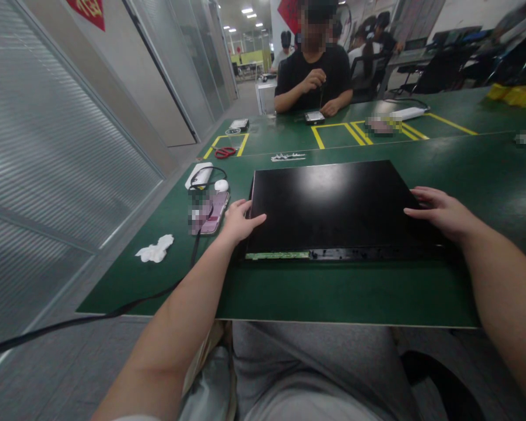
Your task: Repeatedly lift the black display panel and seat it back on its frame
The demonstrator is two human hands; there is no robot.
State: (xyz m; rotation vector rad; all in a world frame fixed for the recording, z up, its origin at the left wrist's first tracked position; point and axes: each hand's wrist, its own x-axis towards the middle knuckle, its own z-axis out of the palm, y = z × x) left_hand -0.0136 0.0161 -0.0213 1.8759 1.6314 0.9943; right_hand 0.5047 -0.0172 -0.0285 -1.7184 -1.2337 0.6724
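Observation:
A large black LCD screen panel (333, 204) lies face up on the green table in front of me. Along its near edge runs a strip of green circuit board (278, 255). My left hand (240, 221) grips the panel's left edge, thumb on top and fingers at the side. On the opposite edge, my right hand (442, 211) holds the panel the same way, its thumb over the surface. The fingertips beneath both edges are hidden.
Left of the panel lie a phone (214, 213), a white round case (221, 185), a white power strip (199, 175) and crumpled tissue (155, 249). Red-handled scissors (225, 152) and small metal strips (288, 156) lie beyond. A person (313, 76) sits opposite, handling a hard drive (314, 117).

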